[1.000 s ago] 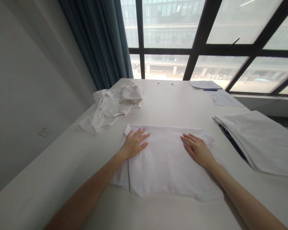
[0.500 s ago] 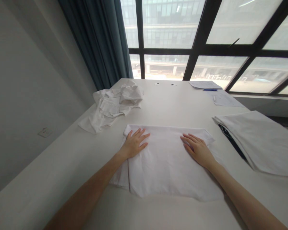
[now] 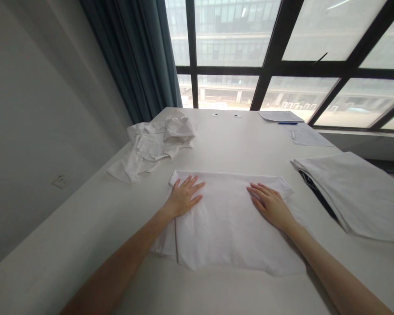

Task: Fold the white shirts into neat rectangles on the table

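A folded white cloth garment [image 3: 230, 232] lies flat in front of me, its far edge doubled over in a straight fold. My left hand [image 3: 183, 197] rests palm down on its far left part, fingers spread. On the far right part lies my right hand [image 3: 269, 204], also palm down, with fingers stretched out and fairly close together. Neither hand grips the fabric. A loose layer sticks out past the fold on the left side, under my left wrist. The garment's exact kind does not show.
A crumpled white cloth heap [image 3: 157, 142] sits at the back left of the white table [image 3: 230, 140]. To the right is a folded white cloth [image 3: 364, 197] with something dark beneath. Papers [image 3: 279, 116] and a blue pen [image 3: 287, 123] lie at the far right, near the window.
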Motion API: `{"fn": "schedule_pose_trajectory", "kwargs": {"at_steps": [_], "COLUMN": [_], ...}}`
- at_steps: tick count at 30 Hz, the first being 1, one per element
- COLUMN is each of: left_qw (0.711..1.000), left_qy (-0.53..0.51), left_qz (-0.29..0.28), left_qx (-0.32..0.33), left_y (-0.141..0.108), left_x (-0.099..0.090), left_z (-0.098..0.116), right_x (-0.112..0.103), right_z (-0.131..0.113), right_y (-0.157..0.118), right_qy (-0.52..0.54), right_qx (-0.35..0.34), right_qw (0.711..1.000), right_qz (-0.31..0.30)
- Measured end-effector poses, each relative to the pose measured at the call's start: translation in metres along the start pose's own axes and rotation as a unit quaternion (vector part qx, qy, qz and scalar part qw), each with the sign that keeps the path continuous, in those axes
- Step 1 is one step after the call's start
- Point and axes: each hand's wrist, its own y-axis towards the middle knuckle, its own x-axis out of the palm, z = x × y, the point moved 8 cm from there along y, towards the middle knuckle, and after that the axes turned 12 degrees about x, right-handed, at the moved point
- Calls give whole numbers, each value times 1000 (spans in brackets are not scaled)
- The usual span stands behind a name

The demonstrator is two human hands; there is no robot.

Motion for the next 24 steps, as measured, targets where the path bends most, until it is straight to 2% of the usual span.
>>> {"fn": "schedule_pose_trajectory", "kwargs": {"at_steps": [5,12,18,24], "left_qw": [999,990,987,981], "left_qy": [10,38,47,35], "left_qz": [-3,-2,3,29], "left_qx": [-37,-133,-155,-188], "left_y": [-2,-9,-11,-14], "left_x": [3,-1,0,1], "left_z": [-11,-42,-51,-63], "right_x": [4,4,-1,-3], "right_z": [7,38,58,95], "right_y": [0,2,4,4], "right_qy": [-44,-101,-107,-77], "right_qx": [29,123,154,202], "right_qw": [998,987,982,976], "right_qz": [-22,-38,-29,-30]}}
